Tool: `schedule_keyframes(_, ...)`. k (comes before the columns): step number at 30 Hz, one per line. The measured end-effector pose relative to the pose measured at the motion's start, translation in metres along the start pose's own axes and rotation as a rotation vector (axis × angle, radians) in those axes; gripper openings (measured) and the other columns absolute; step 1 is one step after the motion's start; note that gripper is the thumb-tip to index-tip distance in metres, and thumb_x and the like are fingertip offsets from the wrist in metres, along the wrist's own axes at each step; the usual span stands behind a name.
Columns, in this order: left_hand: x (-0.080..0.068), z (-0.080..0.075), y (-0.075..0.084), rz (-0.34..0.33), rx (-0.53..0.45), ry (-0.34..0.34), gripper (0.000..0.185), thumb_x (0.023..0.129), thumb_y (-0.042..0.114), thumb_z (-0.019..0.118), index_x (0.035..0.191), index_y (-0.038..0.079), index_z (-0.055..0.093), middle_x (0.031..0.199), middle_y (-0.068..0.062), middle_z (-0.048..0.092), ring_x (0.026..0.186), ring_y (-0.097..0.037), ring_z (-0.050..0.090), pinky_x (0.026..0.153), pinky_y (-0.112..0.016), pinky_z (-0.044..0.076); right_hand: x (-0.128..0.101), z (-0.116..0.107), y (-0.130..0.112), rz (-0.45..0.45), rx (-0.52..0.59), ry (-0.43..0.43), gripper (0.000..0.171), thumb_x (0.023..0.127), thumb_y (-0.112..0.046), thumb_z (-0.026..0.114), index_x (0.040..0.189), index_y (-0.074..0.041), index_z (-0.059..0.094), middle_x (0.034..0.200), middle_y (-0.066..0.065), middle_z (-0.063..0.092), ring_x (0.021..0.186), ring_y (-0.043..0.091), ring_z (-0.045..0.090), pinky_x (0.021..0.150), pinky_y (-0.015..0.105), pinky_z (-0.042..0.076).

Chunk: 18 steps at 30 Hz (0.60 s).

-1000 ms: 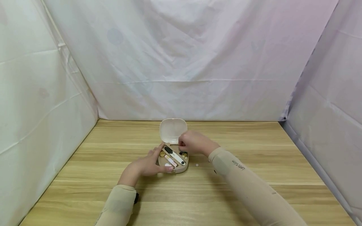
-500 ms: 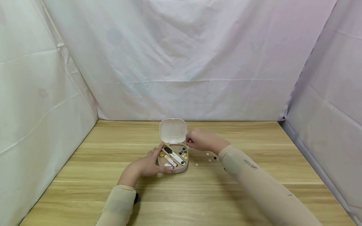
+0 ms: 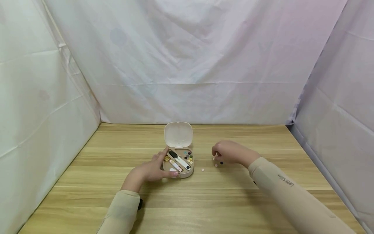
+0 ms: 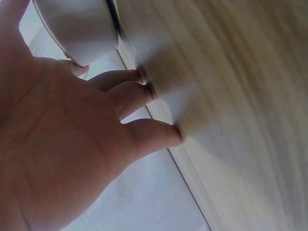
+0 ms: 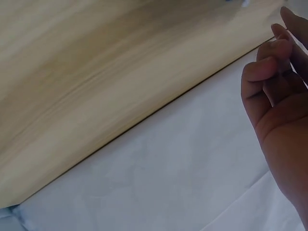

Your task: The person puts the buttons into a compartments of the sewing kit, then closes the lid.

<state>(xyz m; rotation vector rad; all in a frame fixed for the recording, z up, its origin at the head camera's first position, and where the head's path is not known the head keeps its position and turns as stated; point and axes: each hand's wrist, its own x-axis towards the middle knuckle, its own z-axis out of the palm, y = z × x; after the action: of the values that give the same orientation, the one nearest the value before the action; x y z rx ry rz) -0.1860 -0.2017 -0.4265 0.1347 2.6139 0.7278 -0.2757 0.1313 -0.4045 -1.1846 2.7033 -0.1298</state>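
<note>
Head: left hand (image 3: 150, 169) grips case (image 3: 187, 175); only right wrist clarifies right hand (image 5: 284, 108): fingertips (image 5: 279, 31) apart.

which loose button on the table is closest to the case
The pale button just right of the case; the other loose ones lie farther right, by the right hand.

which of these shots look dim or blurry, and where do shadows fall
Head view: bright and fairly even, soft shadows on the table beside both sleeves, loose buttons too small for fine detail; left wrist view: left hand dim, hazy shadow patches by its fingers, table grain blurred; right wrist view: right hand shaded, table grain soft.
</note>
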Motion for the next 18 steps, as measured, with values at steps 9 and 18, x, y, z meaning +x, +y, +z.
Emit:
schedule_keyframes(9,0.001,0.001,-0.001,0.011,-0.007,-0.009,0.125,0.085,0.076,0.073,0.173,0.032,-0.003,0.18,-0.018,0.011,0.164,-0.052,0.014,0.123,-0.081,0.022,-0.021,0.018,0.024,0.024,0.099,0.023,0.007,0.095,-0.012,0.075,0.088,-0.014,0.074,0.074,-0.009,0.059,0.069,0.003,0.049,0.069,0.023,0.049)
schedule_keyframes(18,-0.001,-0.001,0.0,0.004,-0.021,-0.017,0.124,0.085,0.076,0.073,0.173,0.032,-0.002,0.18,-0.018,0.009,0.163,-0.053,0.015,0.123,-0.08,0.024,-0.023,0.027,0.03,0.062,0.148,0.002,0.008,0.098,-0.013,0.077,0.09,-0.017,0.075,0.081,-0.01,0.066,0.072,0.003,0.052,0.069,0.023,0.05)
